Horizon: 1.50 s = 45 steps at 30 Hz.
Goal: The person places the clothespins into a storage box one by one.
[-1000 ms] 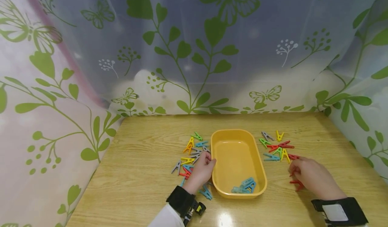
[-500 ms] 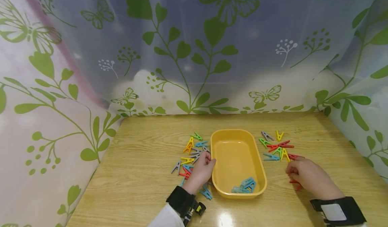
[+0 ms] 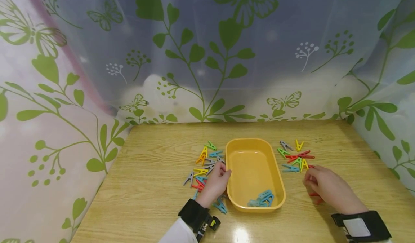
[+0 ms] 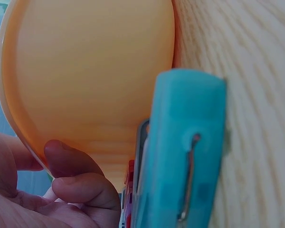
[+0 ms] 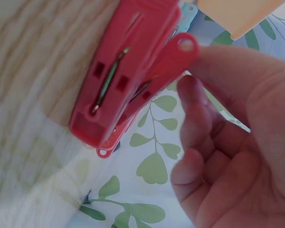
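My left hand (image 3: 216,181) pinches the left rim of a yellow plastic basin (image 3: 251,171), thumb and fingers on either side of the wall. Blue clothespins (image 3: 264,198) lie at the near end inside the basin. My right hand (image 3: 332,190) is low over the table to the right, its fingers bent inward. Red clothespins (image 3: 315,196) lie beside and below it. Up close in the right wrist view, a red clothespin (image 5: 123,71) covers the fingertips, so whether they pinch anything is hidden. A turquoise clothespin (image 4: 185,147) stands close in the left wrist view.
Mixed clothespins (image 3: 202,171) are scattered left of the basin, around the left hand. Another loose group with a blue clothespin (image 3: 290,168) and a yellow clothespin (image 3: 299,145) lies to its right. A patterned curtain (image 3: 207,55) hangs round the wooden table (image 3: 155,185).
My right hand has shifted slightly left, towards the basin, and partly covers the red clothespin near the yellow one. The left hand and basin have stayed put.
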{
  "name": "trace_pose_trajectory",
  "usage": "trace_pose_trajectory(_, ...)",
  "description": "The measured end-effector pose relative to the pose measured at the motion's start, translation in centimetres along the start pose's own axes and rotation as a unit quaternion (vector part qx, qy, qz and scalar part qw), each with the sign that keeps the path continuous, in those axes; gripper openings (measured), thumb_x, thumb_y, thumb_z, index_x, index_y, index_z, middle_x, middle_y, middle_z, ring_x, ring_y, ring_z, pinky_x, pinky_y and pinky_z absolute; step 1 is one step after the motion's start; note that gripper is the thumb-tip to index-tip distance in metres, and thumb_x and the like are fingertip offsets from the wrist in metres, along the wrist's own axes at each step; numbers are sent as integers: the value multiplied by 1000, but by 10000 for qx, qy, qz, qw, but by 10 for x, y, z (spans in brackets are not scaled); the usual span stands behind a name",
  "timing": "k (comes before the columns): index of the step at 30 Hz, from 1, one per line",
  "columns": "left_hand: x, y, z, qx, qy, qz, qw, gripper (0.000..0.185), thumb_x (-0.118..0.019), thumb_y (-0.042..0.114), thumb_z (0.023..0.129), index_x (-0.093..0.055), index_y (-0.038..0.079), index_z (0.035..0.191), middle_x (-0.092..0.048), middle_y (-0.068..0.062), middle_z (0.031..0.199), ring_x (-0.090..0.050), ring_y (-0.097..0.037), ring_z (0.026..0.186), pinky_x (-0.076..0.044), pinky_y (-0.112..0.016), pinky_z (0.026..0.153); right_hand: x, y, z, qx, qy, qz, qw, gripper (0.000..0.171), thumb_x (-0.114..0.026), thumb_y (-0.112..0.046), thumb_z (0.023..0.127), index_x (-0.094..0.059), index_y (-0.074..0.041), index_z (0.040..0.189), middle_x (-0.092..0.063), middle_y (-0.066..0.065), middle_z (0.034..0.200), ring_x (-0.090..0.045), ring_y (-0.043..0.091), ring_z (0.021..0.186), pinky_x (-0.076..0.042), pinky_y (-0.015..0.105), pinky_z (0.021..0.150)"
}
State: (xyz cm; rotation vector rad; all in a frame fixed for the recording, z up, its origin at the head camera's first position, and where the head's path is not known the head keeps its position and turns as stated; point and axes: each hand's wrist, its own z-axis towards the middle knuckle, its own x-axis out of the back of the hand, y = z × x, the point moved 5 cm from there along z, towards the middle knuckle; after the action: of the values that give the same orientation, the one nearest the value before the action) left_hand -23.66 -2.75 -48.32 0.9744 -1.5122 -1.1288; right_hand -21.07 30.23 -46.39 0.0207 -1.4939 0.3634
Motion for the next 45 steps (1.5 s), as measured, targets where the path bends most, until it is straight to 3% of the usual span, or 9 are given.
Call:
trace_pose_trajectory(14,-1,-1,0,8,-45,-30,10000,15,-50,13,107,-39,7,100,-39,-2,80,-44,-16,66,-37,-26,59,29,-18,1,127,1102,-280,9934,16,-83,-7,84,-68,-8,90,-59,1,78,-49,14,64,-45,31,58)
trace_pose_trajectory(22,-1,-3,1,147,-41,21,9999,13,-50,15,108,-40,9,101,-41,-3,82,-47,-16,68,-40,-27,59,53,-56,-1,858,2122,-118,9734,17,-83,-16,86,-68,-10,92,-64,2,86,-51,12,67,-47,31,57)
trace_pose_trajectory(25,-1,-4,1,171,-19,-20,9999,13,-51,15,107,-40,9,102,-42,-3,82,-48,-17,69,-41,-28,60,54,-75,-1,1424,2534,-99,9568,35,-60,-44,103,-69,-11,93,-65,0,87,-54,11,68,-49,31,59)
trace_pose_trajectory(28,-1,-4,1,164,-8,-35,9999,14,-51,15,107,-40,9,101,-42,-3,83,-48,-17,69,-41,-28,60,50,-93,0,1865,2741,-76,9434,64,-23,-56,106,-69,-12,92,-64,-2,86,-53,10,69,-47,31,59)
trace_pose_trajectory(30,-1,-4,1,140,-11,7,9999,14,-51,15,107,-40,9,101,-42,-3,82,-48,-16,68,-40,-28,60,47,-103,0,2055,2752,-28,9392,65,-22,-56,107,-68,-13,92,-62,-4,85,-53,9,69,-48,30,59)
trace_pose_trajectory(33,-1,-4,1,104,-29,66,9999,14,-50,14,107,-40,9,101,-41,-2,81,-46,-16,68,-39,-27,59,40,-116,0,2200,2563,27,9412,56,-29,-53,106,-68,-16,92,-61,-6,85,-51,7,71,-49,28,62)
trace_pose_trajectory(37,-1,-3,1,102,-36,75,9999,13,-50,14,108,-40,9,101,-41,-2,81,-46,-16,68,-39,-26,59,28,-128,2,2227,2097,24,9521,18,-75,-36,95,-68,-20,92,-58,-11,86,-49,5,74,-49,27,65)
trace_pose_trajectory(39,-1,-3,1,89,-34,59,9999,13,-50,13,108,-40,8,101,-41,-2,81,-46,-16,67,-39,-26,59,22,-132,4,2187,1828,-1,9585,23,-88,-22,82,-67,-22,90,-56,-13,85,-49,4,74,-49,27,67)
trace_pose_trajectory(45,-1,-2,1,-21,-4,38,10000,13,-51,12,107,-40,7,101,-41,-1,79,-46,-15,65,-38,-25,57,10,-137,8,2020,1248,-123,9713,26,-92,-18,76,-68,-25,84,-52,-15,81,-46,3,71,-44,28,68)
